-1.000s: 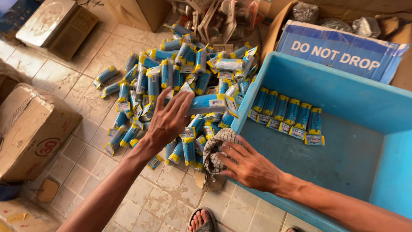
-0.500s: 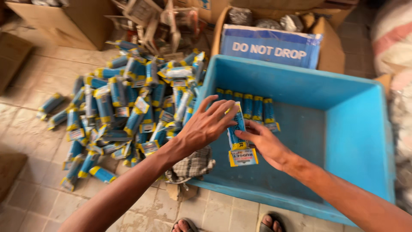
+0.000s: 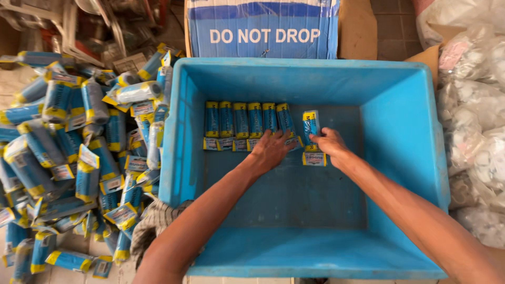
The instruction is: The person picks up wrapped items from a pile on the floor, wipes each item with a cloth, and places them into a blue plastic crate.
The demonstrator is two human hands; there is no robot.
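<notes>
Hands moved deeper into crate; packet pile left.

Two bare, sleeveless forearms

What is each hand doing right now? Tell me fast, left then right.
Left hand: open, palm down, fingers resting on the row of packets in the blue tub.
Right hand: closed on one blue-and-yellow packet, at the row's end.

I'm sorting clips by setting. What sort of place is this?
Probably a small packing or storage room. A heap of blue packets lies on the tiled floor, both hands line packets up in a blue plastic crate, and a cardboard carton and clear bags crowd around.
</notes>
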